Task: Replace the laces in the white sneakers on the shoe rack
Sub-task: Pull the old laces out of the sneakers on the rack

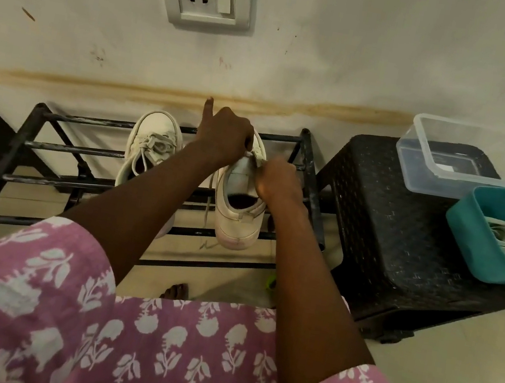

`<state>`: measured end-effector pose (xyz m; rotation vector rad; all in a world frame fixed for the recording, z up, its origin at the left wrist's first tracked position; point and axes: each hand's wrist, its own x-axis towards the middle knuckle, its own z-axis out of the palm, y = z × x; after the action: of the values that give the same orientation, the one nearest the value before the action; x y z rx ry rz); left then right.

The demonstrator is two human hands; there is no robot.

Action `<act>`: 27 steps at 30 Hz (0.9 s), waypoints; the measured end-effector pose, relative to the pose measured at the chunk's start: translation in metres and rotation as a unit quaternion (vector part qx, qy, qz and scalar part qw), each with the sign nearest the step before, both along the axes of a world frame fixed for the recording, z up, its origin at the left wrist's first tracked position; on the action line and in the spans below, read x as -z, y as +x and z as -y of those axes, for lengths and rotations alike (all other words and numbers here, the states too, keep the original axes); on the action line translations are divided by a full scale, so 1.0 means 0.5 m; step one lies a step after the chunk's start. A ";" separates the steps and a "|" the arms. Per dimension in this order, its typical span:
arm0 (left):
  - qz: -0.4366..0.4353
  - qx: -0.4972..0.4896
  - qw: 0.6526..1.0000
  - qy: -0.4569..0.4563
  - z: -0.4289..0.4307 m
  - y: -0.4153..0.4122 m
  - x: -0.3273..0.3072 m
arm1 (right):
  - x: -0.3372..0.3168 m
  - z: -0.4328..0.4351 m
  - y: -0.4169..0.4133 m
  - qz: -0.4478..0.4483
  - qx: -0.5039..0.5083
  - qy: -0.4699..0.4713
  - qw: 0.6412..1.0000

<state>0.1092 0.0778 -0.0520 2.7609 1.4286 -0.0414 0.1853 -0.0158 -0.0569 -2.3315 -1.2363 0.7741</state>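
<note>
White sneakers point(151, 146) sit side by side on the black shoe rack point(12, 149), which stands against the wall. This is the head view, the only one.

The left-hand sneaker has its lace tied. The right-hand sneaker point(238, 209) is the one being worked on. Its long axis runs from heel at 6 o'clock, nearest the person, to toe at 12 o'clock, hidden under the hands.

The left hand point(223, 139) curls over the forepart of the right-hand sneaker and grips it, with the index finger sticking up towards 12 o'clock. The right hand point(277, 178) is at the eyelets on the 3 o'clock side. Its fingers are closed in a pinch on the old lace point(255, 158), a short stretch of which crosses between the two hands. A loose end of the lace hangs off the sneaker at 7 o'clock, down through the rack bars.

The step looks like unthreading, and it seems early: one shoe is untouched and this one is not yet bare.

A teal tub point(460, 228) holds the fresh laces point(503, 235). It rests on a dark stool point(389, 232) at 3 o'clock from the sneaker, well apart, beside a clear box point(421, 143). The right hand is nearer to it, so that hand is probably the one to fetch a lace, while the left steadies the shoe.
</note>
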 end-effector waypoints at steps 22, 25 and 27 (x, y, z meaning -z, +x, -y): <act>0.119 -0.165 0.978 -0.044 -0.024 -0.057 0.005 | 0.014 -0.015 0.005 0.000 0.020 -0.009 1.000; 0.065 -0.081 0.991 -0.089 -0.019 -0.031 0.007 | 0.016 -0.014 0.005 0.006 0.009 0.000 1.000; 0.039 -0.063 0.994 -0.084 -0.016 -0.019 0.009 | 0.016 -0.013 0.005 0.005 0.004 0.003 1.000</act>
<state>0.0997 0.0857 -0.0566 2.5055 1.5018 -0.0466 0.1877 -0.0093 -0.0648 -2.3375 -1.2314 0.7552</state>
